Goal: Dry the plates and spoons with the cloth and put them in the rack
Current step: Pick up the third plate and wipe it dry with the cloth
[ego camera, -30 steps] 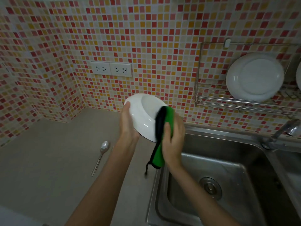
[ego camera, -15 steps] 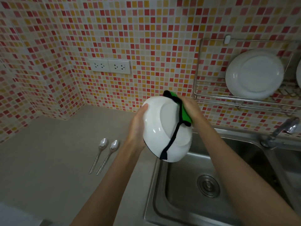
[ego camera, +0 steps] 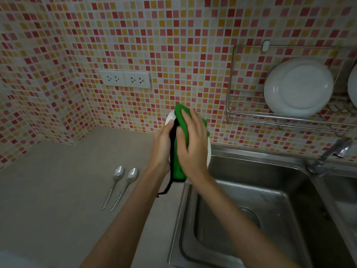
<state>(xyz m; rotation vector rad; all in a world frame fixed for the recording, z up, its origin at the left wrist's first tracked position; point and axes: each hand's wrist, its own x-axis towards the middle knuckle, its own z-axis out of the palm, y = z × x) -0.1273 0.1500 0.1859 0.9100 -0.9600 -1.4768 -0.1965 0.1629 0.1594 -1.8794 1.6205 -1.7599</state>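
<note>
I hold a white plate [ego camera: 208,151] upright above the left edge of the sink; only slivers of its rim show. My left hand [ego camera: 161,146] grips the plate's left edge. My right hand [ego camera: 193,144] presses a green cloth [ego camera: 178,167] with black trim flat against the near face of the plate, fingers spread over it. Two metal spoons [ego camera: 123,187] lie side by side on the grey counter to the left. A wire rack [ego camera: 251,115] on the tiled wall at the right holds a white plate [ego camera: 298,87] standing on edge, with another at the frame's right edge.
A steel sink [ego camera: 251,219] with a drain lies below my right arm, its tap [ego camera: 336,149] at the right. A double wall socket [ego camera: 125,79] sits above the grey counter [ego camera: 58,190].
The plate has turned and the cloth now covers its near side under my right palm, where earlier my right hand wiped at the top rim. A second spoon came into view.
</note>
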